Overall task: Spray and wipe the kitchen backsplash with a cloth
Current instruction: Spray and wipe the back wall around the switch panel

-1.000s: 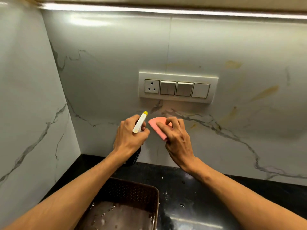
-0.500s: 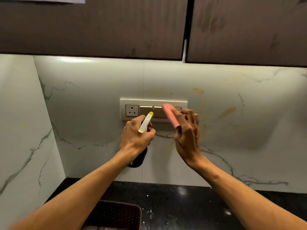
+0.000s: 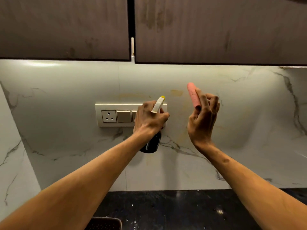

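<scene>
Head view has the left hand (image 3: 149,121) fingers (image 3: 163,115) curled round the spray bottle (image 3: 152,144) before the switch plate (image 3: 116,115) and the right hand (image 3: 201,123) pinching the pink cloth (image 3: 192,95) near the backsplash (image 3: 240,113), so spraying seems in hand, next needing it aimed at the yellow stain (image 3: 177,92).

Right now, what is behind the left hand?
The switch panel on the backsplash: its socket and one switch show; the left hand and spray bottle cover its right part.
</scene>
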